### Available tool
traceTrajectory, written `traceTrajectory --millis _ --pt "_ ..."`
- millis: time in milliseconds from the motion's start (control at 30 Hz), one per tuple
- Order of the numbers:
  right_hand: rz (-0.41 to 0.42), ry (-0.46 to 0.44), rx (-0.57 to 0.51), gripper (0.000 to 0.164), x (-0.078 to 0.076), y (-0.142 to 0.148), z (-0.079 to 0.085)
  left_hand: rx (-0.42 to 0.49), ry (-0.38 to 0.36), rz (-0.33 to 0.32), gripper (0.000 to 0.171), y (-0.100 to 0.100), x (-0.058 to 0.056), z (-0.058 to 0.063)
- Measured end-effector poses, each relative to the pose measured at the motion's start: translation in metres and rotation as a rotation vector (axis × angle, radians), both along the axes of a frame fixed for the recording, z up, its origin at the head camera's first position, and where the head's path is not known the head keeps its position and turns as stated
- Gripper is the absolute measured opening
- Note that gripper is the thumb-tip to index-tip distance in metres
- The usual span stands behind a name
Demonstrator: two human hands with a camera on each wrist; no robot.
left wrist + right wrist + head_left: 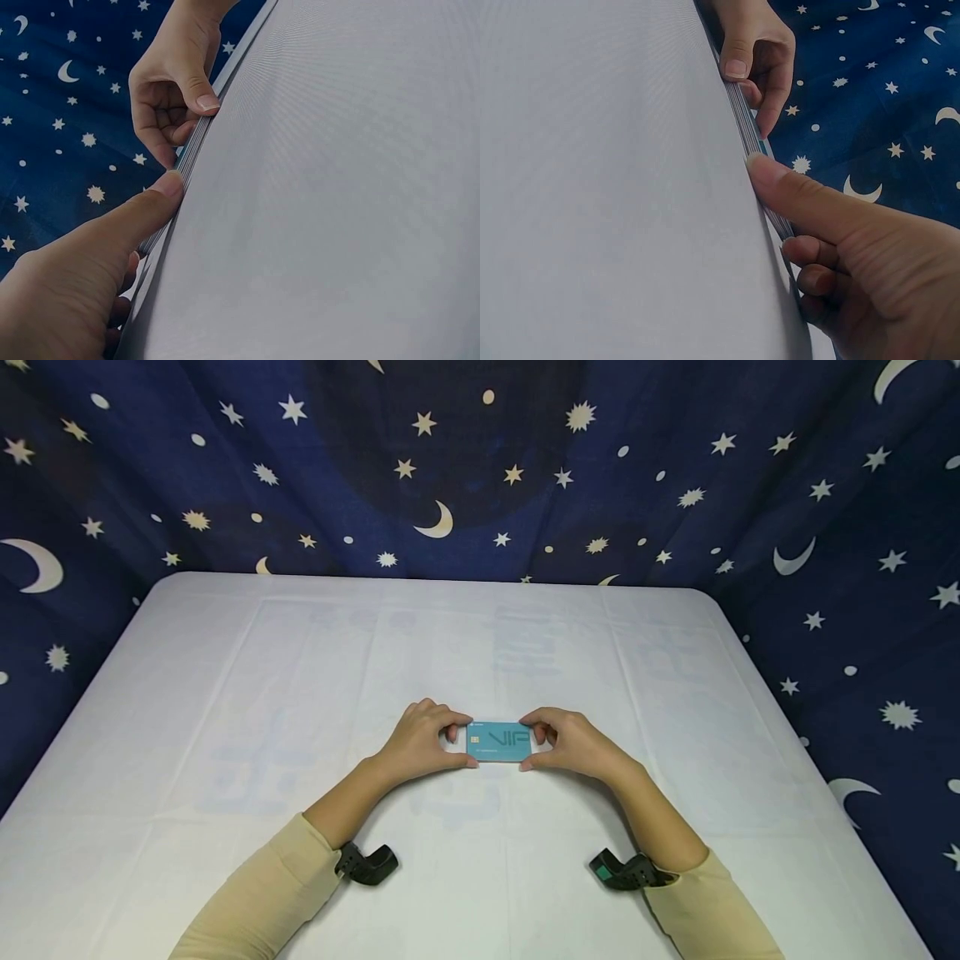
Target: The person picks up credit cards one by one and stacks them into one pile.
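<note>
A small stack of cards (498,742) lies flat on the white-covered table, its top card teal with "VIP" lettering and a chip mark. At its left end the left hand (423,742) pinches it, thumb on the near edge and index finger on the far edge. My right hand (576,743) grips the right end in the same way. Both wrist views show the layered side of the stack (196,142), several thin cards pressed together, between the two thumbs. The table surface (615,180) fills much of those views.
The white tablecloth (315,652) has creases and faint bluish show-through marks. Behind and beside the table hangs a dark blue curtain (465,452) with moons and stars. Black wrist devices (367,865) sit at both sleeve cuffs.
</note>
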State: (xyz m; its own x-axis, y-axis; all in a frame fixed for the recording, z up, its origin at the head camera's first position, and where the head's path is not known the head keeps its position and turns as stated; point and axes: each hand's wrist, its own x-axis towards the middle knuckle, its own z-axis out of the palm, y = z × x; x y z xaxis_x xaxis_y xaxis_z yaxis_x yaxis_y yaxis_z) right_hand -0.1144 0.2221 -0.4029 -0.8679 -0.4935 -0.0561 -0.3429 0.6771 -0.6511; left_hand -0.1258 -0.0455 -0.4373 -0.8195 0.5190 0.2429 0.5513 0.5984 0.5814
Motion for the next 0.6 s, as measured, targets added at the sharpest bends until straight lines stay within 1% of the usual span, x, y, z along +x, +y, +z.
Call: traceTrajectory --millis 100,233,400,600 --pt "-0.003 -0.005 -0.004 0.059 0.0005 -0.0001 -0.0004 0.011 0.016 -0.008 0.057 -0.0008 0.0002 -0.0006" --pt "0.005 0.011 -0.010 0.058 0.0000 -0.0002 -0.0008 0.016 0.035 -0.017 0.058 -0.0021 -0.0006 -0.0016" --pt "0.004 0.005 -0.030 0.058 -0.0009 -0.0010 0.0006 0.012 0.052 -0.029 0.058 -0.0038 -0.0023 -0.0025" --pt "0.010 0.003 -0.023 0.060 -0.0027 -0.0011 0.0007 0.005 0.069 -0.030 0.060 -0.0045 -0.0037 -0.0030"
